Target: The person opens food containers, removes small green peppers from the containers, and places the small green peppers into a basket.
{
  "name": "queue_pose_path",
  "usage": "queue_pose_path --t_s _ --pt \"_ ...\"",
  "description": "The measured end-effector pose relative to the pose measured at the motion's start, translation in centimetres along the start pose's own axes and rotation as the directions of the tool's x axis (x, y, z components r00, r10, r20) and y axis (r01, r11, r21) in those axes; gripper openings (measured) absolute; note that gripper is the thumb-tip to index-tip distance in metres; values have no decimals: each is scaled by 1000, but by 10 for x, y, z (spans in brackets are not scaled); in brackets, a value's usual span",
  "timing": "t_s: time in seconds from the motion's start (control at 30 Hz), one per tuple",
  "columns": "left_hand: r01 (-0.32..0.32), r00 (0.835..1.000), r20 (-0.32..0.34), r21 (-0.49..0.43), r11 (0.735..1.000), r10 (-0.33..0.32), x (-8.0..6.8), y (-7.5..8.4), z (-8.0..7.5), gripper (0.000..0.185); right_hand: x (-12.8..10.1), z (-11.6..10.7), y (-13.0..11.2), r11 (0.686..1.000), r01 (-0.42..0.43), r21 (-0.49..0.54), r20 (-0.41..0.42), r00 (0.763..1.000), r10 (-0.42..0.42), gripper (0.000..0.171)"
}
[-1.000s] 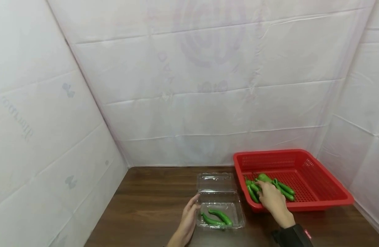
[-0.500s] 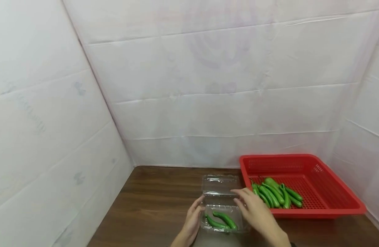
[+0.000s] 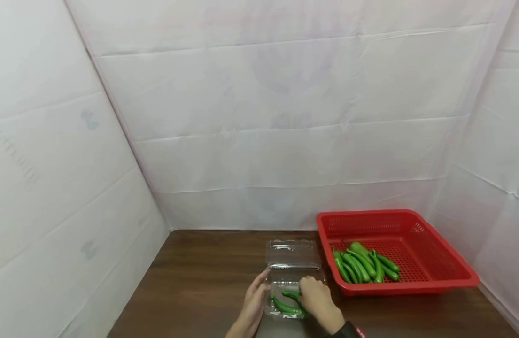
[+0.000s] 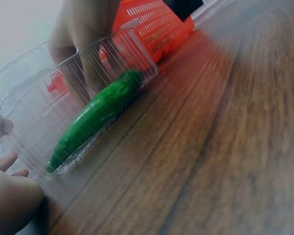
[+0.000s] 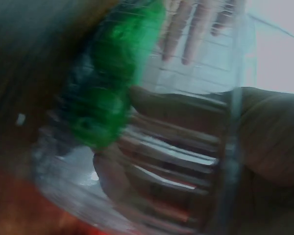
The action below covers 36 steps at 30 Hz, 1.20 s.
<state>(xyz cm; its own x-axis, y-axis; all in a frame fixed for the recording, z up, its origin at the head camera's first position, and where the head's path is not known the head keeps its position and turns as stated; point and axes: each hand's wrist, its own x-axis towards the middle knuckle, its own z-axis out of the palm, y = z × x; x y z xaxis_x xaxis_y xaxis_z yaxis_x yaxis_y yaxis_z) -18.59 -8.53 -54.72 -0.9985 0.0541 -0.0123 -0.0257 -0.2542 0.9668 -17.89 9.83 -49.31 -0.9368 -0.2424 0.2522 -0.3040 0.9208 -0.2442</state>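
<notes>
A clear plastic clamshell box (image 3: 295,273) lies on the table with its lid (image 3: 292,253) folded back. Inside are two green chili peppers, one (image 3: 284,307) along the front left and another (image 3: 290,294) partly covered by my right hand (image 3: 316,298). That hand reaches down into the box, and in the blurred right wrist view its thumb and finger close in on a pepper (image 5: 98,117). My left hand (image 3: 251,303) rests with extended fingers against the box's left wall. Through the plastic, the left wrist view shows a pepper (image 4: 95,117) lying along the box's side.
To the right stands a red plastic basket (image 3: 411,285) with several green peppers (image 3: 365,265) heaped in its left part. The brown wooden table (image 3: 200,281) stretches left of the box. White sheeting (image 3: 251,164) hangs behind and on both sides.
My right hand has left the basket's peppers, crossed left with nothing visible in it, and dipped into the box onto a pepper. My left hand stays at the box's left wall.
</notes>
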Motion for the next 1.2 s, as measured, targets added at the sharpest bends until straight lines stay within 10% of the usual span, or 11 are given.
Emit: queue_pose_path --t_s 1.2 --pt "20 1000 -7 9 1000 -20 -3 -1 -5 63 -12 -56 -14 940 -21 339 -292 948 127 30"
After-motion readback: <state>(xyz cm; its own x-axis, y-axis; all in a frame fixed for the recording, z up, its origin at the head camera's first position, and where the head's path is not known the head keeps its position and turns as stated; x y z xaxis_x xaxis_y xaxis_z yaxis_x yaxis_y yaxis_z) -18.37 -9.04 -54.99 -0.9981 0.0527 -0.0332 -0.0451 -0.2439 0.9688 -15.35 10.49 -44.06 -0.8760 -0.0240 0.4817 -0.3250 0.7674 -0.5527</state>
